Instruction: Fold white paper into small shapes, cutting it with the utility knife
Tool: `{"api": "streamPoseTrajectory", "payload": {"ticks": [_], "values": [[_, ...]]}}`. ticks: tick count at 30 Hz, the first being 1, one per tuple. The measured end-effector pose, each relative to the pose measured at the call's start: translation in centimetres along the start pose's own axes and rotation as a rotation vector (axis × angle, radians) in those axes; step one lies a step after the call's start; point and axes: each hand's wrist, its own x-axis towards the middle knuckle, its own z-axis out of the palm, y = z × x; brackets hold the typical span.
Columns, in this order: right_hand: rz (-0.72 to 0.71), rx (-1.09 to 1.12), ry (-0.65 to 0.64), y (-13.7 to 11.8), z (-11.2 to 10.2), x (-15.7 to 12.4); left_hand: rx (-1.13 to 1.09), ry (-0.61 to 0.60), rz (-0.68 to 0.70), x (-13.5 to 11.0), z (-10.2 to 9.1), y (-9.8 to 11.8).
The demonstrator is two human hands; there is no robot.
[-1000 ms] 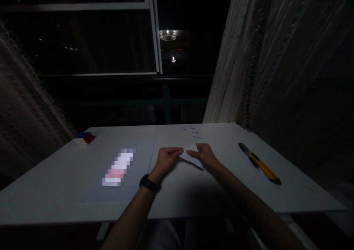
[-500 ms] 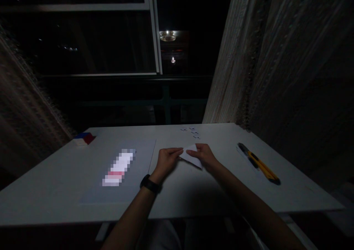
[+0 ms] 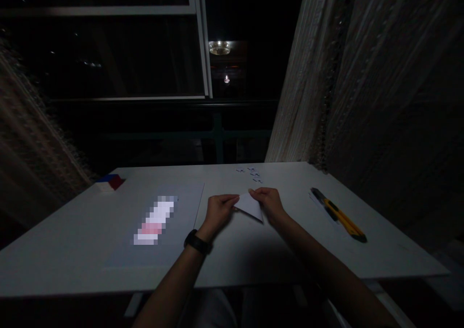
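A folded piece of white paper [image 3: 250, 207], roughly triangular, is held between my two hands just above the table. My left hand [image 3: 219, 211], with a dark band on its wrist, pinches the paper's left corner between thumb and fingers. At the upper right edge my right hand [image 3: 270, 203] grips it, the thumb near the top corner. Beyond the hands lie several small paper pieces with dark marks [image 3: 255, 174]. To the left, a large pale sheet [image 3: 188, 221] lies flat, with a bright, pixelated phone-like shape [image 3: 155, 220] on it.
A yellow and black utility knife [image 3: 344, 220] lies on the right of the white table [image 3: 290, 270], beside a slim dark item. A blue, red and white cube [image 3: 109, 183] sits at the far left. Curtains [image 3: 300, 76] and a dark window stand behind the table.
My right thumb has moved from the paper's face up toward its top corner, so more of the white face shows. The left hand has barely moved.
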Motion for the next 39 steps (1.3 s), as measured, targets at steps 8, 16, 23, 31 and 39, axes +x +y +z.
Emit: {"api": "streamPoseTrajectory", "payload": {"ticks": [8, 16, 23, 31, 39], "values": [[0.071, 0.049, 0.036, -0.7, -0.1, -0.1, -0.004, -0.022, -0.009, -0.1, 0.2, 0.1], [0.101, -0.050, 0.017, 0.1, -0.5, 0.6, 0.037, -0.011, -0.023, 0.0, 0.3, -0.3], [0.162, -0.139, -0.152, -0.6, -0.7, 0.2, 0.032, 0.051, -0.049, 0.3, 0.2, -0.8], [0.211, -0.114, -0.175, -1.0, -0.8, 0.2, -0.107, 0.074, -0.116, 0.8, 0.0, -1.1], [0.090, -0.248, -0.131, -0.2, -1.0, 0.6, -0.186, 0.093, -0.150, 0.6, -0.1, -0.2]]}}
